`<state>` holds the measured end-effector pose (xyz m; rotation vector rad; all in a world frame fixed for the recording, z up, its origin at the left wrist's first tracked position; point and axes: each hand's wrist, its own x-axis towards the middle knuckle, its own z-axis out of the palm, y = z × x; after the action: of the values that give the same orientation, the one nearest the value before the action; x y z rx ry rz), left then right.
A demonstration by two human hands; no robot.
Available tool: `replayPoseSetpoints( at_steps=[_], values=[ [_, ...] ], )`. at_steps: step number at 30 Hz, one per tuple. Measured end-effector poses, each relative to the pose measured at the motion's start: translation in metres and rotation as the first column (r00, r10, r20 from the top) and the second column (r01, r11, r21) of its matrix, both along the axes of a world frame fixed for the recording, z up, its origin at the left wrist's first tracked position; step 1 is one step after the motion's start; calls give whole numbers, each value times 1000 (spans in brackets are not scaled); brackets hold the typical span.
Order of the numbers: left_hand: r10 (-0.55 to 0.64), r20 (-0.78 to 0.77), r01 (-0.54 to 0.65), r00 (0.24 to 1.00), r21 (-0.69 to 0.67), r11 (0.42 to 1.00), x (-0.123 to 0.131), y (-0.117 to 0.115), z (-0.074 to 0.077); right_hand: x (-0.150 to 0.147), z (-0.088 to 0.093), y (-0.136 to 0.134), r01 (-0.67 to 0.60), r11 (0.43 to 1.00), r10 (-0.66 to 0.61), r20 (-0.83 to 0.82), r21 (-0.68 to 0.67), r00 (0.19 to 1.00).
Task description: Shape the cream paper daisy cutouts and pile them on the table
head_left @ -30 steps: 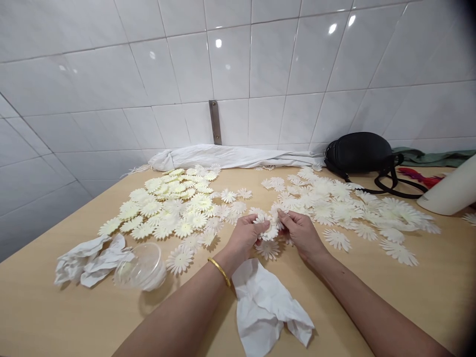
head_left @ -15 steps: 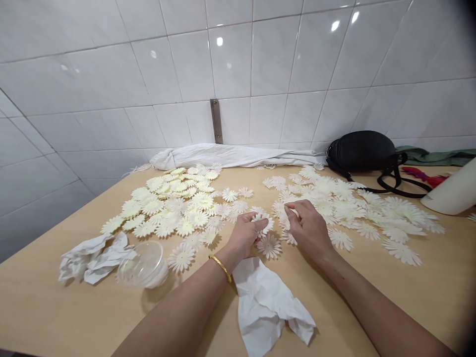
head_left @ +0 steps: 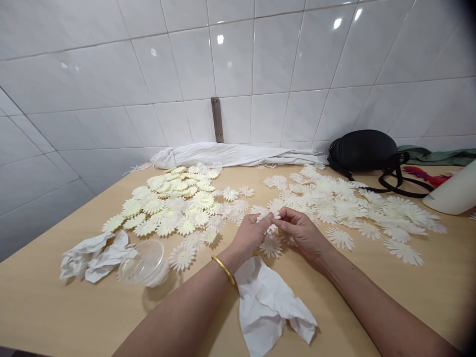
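Both hands, left [head_left: 250,233] and right [head_left: 303,232], pinch one white daisy-shaped paper flower [head_left: 270,220].

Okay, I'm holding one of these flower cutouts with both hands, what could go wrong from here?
1. The left hand and right hand both pinch the flower cutout; its thin petals could tear or crease if pulled.
2. The clear cup lies tipped beside the left arm; a sideways sweep might knock it into the loose flowers.
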<state>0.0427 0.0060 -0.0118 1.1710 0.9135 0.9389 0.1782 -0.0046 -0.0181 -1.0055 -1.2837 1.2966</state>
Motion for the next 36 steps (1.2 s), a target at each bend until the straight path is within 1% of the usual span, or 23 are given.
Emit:
replayPoseSetpoints(
  at_steps=[3,5,8,10,12,14,16,20,22,25,27,29,33,36],
  values=[
    [34,-41,-36,999,-54,998,0,-1,2,1,-1,1,35,999,-35,0,-19,999],
    [32,-58,-35,998,-42,999,0,-2,2,1,0,1,44,999,-44,1,3,999],
    [28,-108,-33,994,-39,999,1,-3,2,-1,1,0,16,999,-16,14,31,1000],
    [46,-133,-60,990,-102,993,2,-4,2,-3,0,0,19,999,-20,27,33,999],
    [84,-139,-109,987,-184,977,2,-4,4,-4,-2,1,68,997,-69,37,45,997],
    [113,-111,-135,987,-217,967,1,-3,5,-4,-4,3,126,989,-131,63,72,989],
    [110,-65,-120,992,-193,974,0,-2,6,-3,-5,4,161,982,-170,101,100,980],
    [29,16,-28,999,-93,995,-2,0,2,-2,-4,4,182,974,-211,237,136,948],
    [19,37,-17,999,-52,999,-1,1,-1,-1,-3,3,208,958,-265,341,196,902],
    [48,43,-47,998,-32,998,0,2,-4,-1,-1,1,269,906,-397,432,328,810],
    [77,34,-76,996,-30,997,0,2,-4,-1,0,0,301,875,-457,443,378,771],
    [97,18,-97,995,-22,995,0,2,-4,0,1,-1,312,868,-473,448,387,758],
    [121,16,-121,993,-16,993,-1,3,-4,3,-1,2,324,876,-461,426,357,778],
    [153,39,-152,987,-28,988,-2,4,-4,8,-4,6,377,861,-492,375,340,786]
  ],
)
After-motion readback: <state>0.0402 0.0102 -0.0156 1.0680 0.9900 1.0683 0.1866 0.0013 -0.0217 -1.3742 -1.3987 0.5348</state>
